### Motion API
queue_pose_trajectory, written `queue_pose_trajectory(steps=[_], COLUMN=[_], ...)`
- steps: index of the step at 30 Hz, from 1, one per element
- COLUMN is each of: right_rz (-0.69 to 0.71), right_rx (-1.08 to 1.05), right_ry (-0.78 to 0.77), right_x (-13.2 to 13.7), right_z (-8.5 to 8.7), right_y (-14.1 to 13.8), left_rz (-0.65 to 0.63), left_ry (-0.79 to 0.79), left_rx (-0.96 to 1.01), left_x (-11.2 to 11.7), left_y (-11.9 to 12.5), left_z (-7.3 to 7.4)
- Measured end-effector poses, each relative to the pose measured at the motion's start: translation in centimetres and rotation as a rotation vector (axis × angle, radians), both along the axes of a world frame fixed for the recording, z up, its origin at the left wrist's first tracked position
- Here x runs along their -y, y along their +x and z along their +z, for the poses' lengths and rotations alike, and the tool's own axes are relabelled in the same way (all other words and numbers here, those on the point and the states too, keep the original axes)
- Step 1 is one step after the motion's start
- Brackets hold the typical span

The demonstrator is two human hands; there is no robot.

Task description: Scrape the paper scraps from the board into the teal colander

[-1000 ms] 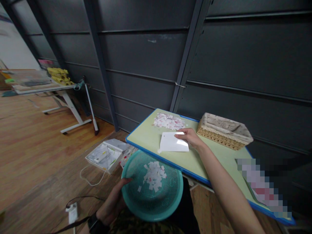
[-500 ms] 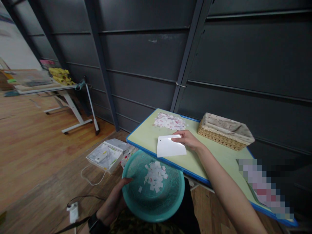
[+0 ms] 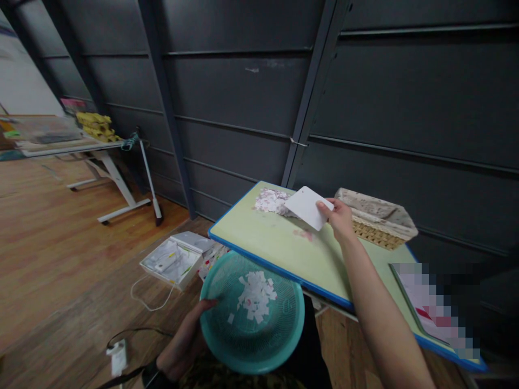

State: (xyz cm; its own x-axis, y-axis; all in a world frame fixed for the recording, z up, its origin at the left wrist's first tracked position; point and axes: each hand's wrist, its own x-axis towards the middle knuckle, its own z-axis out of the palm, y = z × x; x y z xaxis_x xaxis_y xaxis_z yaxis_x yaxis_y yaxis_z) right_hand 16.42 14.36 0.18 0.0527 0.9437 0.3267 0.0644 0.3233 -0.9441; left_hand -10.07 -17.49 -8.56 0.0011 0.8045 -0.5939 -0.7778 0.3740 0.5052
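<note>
My left hand grips the rim of a green plastic colander, thumb over the edge, just below the table's front edge. Small white paper scraps lie in the colander. With its thumb on top, my right hand pinches a flat white plastic scraper that has a small hole in one corner. The scraper is tilted over the table, at the right end of a pile of pinkish-white paper scraps, and covers part of it.
The pale green table has a blue edge. A cloth-lined wicker basket stands at its back right, and a partly blurred flat item lies at its right end. On the floor are an open white box and a power strip.
My right hand has lifted the scraper from near the table's front edge back and right toward the scrap pile, turning it. My left hand keeps hold of the colander.
</note>
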Motion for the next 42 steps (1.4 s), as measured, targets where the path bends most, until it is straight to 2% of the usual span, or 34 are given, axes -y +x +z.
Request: queue_pose_trajectory(steps=[5,8,11,15,20,23,29,36,42], right_rz=[-0.156,-0.217,-0.216,-0.222,-0.227,-0.208,-0.224,-0.134,-0.12], right_rx=[0.025,0.149,0.328,0.542,0.66,0.726,0.719,0.74,0.691], right_ry=[0.071,0.138,0.186,0.213,0.264,0.292,0.305,0.31,0.297], right_x=[-1.7,-2.0,-1.9,-1.4,-0.2,0.4,0.9,1.0,0.9], right_z=[-0.3,-0.3,-0.4,-0.5,-0.8,-1.0,-0.9,-1.4,-1.3], right_y=[2.4,3.3,3.7,2.8,0.6,-0.1,-0.7,-1.2,-1.1], left_rz=[0.014,-0.011,0.003,-0.017,-0.021,-0.008,-0.008,-0.006,0.003], left_ry=[-0.023,-0.012,-0.003,-0.028,-0.032,-0.046,-0.013,-0.038,-0.031], left_rx=[-0.031,-0.063,-0.114,-0.121,-0.108,-0.073,-0.06,-0.079,-0.041], left_x=[-0.1,0.0,0.1,0.1,0.1,0.0,0.0,0.1,0.0], left_y=[-0.1,0.0,0.0,0.0,0.2,0.2,-0.1,0.2,0.3], left_z=[-0.1,0.1,0.0,-0.1,0.4,0.3,-0.4,0.1,0.2])
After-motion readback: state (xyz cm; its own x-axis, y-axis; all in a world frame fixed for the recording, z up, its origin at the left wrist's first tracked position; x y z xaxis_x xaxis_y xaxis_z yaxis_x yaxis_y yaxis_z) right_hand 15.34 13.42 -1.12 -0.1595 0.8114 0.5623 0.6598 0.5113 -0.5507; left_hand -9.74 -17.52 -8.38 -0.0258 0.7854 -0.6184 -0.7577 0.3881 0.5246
